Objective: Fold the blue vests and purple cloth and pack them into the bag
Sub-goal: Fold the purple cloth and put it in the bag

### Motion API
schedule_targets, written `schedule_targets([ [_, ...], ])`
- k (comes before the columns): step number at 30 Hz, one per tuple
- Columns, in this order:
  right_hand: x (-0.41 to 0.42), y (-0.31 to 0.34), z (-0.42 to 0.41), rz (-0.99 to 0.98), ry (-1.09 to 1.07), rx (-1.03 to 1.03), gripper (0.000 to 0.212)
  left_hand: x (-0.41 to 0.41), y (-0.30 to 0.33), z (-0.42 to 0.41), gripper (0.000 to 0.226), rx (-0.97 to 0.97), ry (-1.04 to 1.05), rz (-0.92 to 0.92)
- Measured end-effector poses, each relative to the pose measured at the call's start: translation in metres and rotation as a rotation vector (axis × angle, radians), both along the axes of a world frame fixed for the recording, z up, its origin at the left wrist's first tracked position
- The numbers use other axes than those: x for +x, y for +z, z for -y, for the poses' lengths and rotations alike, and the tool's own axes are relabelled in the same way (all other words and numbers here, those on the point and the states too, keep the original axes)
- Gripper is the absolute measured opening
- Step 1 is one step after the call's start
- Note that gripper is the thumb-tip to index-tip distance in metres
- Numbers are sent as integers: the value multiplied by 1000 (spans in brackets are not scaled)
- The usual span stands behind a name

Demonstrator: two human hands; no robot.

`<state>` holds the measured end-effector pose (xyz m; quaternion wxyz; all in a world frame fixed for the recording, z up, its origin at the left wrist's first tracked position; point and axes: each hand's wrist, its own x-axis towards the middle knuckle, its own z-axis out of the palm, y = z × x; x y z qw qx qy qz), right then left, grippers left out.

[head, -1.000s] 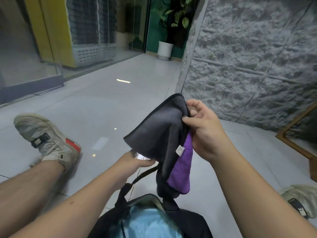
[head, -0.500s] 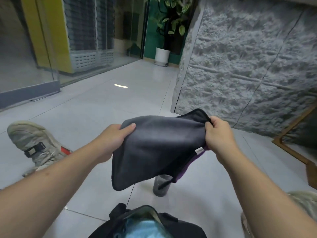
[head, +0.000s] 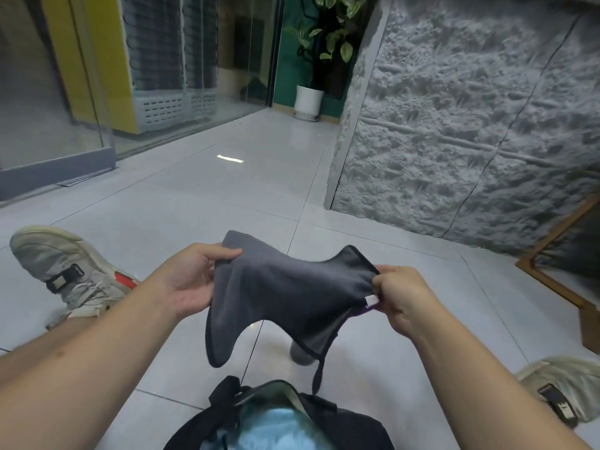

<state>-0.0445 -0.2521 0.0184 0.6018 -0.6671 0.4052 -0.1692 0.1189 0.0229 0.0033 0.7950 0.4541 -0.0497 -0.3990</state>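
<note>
I hold the cloth [head: 285, 297] stretched in the air between both hands; its grey side faces me and a sliver of purple shows near its white tag. My left hand [head: 191, 280] pinches the cloth's left edge between thumb and fingers. My right hand [head: 399, 297] grips the bunched right corner by the tag. Below, at the bottom edge, sits the open black bag [head: 341, 420] with light blue vest fabric [head: 279, 430] inside it. The cloth's lower corners hang loose just above the bag.
I sit on a pale tiled floor [head: 194, 203] with my legs spread, a beige shoe [head: 68, 274] at left and another [head: 561, 388] at right. A grey textured wall [head: 470, 125] rises ahead right. A potted plant [head: 308, 99] stands far back. A wooden frame [head: 558, 271] leans at right.
The cloth went from hanging bunched in my right hand to being spread wide between both hands. My left hand rose from the bag to take the cloth's left edge, and the hands moved apart.
</note>
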Motion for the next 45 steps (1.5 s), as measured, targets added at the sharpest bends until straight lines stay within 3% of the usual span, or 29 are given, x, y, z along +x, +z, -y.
schedule_targets([
  [4,0,-19,-4,-22,-68,29,37,-10,14,5,37,-23,7,110],
  [8,-1,-29,-8,35,-121,245,36,-18,18,6,32,7,42,159],
  [13,-4,-26,-12,86,-35,438,27,-14,7,3,30,134,52,220],
  [16,-7,-16,-14,144,59,640,35,-9,3,2,26,203,17,122],
  [19,-16,-7,-16,186,212,792,38,-2,-4,-6,44,196,-37,-21],
  [21,-17,-5,-15,153,236,723,24,2,-11,-10,44,207,-59,-38],
  [23,-15,-8,-13,106,206,543,16,0,-14,-10,31,291,-77,19],
  [26,-11,-12,-6,122,151,291,19,0,-19,-8,21,423,8,274],
  [30,-15,-8,0,276,114,218,29,4,-21,-14,32,406,95,463],
  [34,-14,-13,1,254,90,133,33,8,-29,-18,35,385,181,431],
  [38,-15,-12,1,197,76,111,50,8,-38,-19,56,362,222,341],
  [45,-19,-3,1,176,139,99,52,4,-41,-20,45,273,205,177],
])
